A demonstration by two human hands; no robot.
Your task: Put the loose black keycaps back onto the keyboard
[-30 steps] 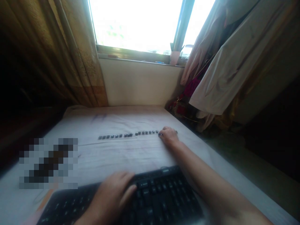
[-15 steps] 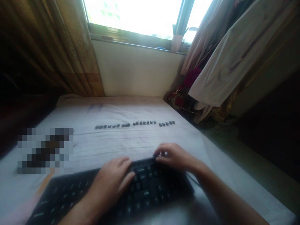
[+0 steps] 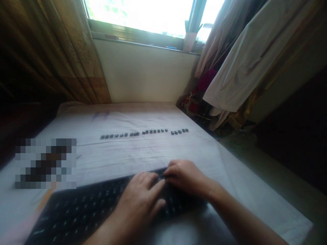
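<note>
A black keyboard (image 3: 84, 206) lies at the near side of a pale, cloth-covered surface (image 3: 122, 156), below a bright window (image 3: 138, 13) between a patterned curtain (image 3: 76, 61) and hanging clothes (image 3: 235, 61). A pale pot (image 3: 189, 42) on the sill holds shapes too blurred to identify. The keyboard's long axis runs left to right, right end angled away. The left hand (image 3: 141, 197) rests over it, fingers parted; the right hand (image 3: 185, 175) curls at the far edge, its grip unclear. Small dark pieces (image 3: 154, 131) line up beyond.
</note>
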